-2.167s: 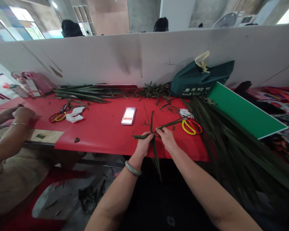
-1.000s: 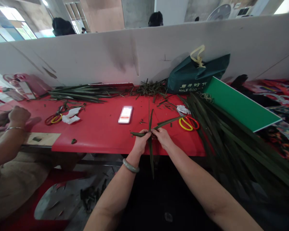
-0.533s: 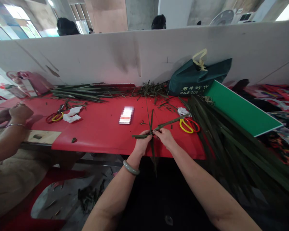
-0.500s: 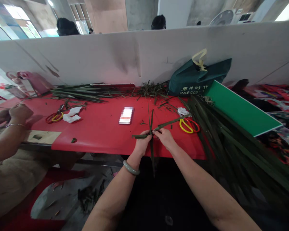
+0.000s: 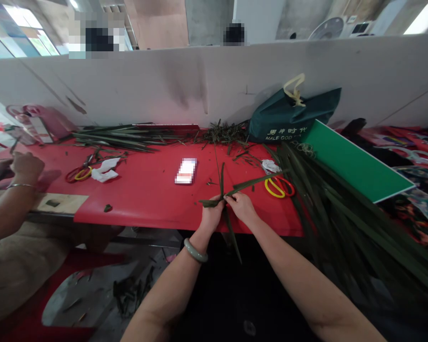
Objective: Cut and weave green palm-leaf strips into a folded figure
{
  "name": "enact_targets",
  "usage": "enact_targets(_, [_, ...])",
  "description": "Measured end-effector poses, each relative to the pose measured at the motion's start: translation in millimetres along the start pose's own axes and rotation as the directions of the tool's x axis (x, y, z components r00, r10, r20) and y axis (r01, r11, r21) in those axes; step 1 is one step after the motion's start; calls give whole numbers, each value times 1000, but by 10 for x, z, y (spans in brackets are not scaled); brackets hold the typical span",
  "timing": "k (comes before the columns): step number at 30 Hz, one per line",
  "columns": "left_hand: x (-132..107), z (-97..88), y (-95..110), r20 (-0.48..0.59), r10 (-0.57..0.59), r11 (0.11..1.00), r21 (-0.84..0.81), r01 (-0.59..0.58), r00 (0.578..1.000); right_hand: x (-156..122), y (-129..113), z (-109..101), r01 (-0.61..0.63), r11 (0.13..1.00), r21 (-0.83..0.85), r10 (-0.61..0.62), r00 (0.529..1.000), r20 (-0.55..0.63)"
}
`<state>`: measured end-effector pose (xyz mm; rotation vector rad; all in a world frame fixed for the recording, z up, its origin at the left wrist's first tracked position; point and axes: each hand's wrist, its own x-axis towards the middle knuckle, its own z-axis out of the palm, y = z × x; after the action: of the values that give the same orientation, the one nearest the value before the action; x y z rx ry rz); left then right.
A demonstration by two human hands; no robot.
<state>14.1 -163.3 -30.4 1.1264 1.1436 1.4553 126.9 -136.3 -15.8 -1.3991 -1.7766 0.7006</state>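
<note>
Head view: the left hand (image 5: 211, 216) and the right hand (image 5: 241, 207) meet at the near edge of the red table (image 5: 146, 190), a little right of its middle, and both are closed in a pinch on the crossing point of the crossed leaf strips (image 5: 224, 194). One strip runs left to right over the table, rising toward the yellow-handled scissors (image 5: 278, 186); another stands up toward the far edge, and a tail hangs down past the near edge between the forearms. A pale bangle (image 5: 195, 250) sits on the left wrist.

The strips look thin, light and springy (likely to fan apart if the pinch loosens), so the crossing itself seems the sound place to hold, with the free ends left for bending. They probably crease or split along the grain if folded hard.

At the right end of the table lies a large bundle of long leaves (image 5: 342, 213), partly over a green board (image 5: 353, 164), with a dark green bag (image 5: 292, 118) at the far edge. A second bundle of leaves (image 5: 121, 135) lies along the far left edge, and another person's hands (image 5: 17, 166) work at the left end.
</note>
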Motion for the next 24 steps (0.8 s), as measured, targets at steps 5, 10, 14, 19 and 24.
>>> enact_targets(5, [-14,-10,44,5,-4,1000,9,4,1000,0,11,-4,22,999,-23,-22,999,23])
enact_targets(10, [-30,-24,45,-31,-41,999,13,42,999,-11,26,-8,-11,1000,23,10,1000,21])
enact_targets(14, [-33,-30,58,11,-76,993,-95,76,997,-2,10,-31,-49,999,4,49,999,2])
enact_targets(19, [-19,-37,49,-44,-165,975,-159,156,985,-55,-127,-139,-59,986,-155,66,997,45])
enact_targets(24, [-41,-8,74,-65,-36,993,-115,29,997,-25,-358,-192,138,985,-106,-122,981,151])
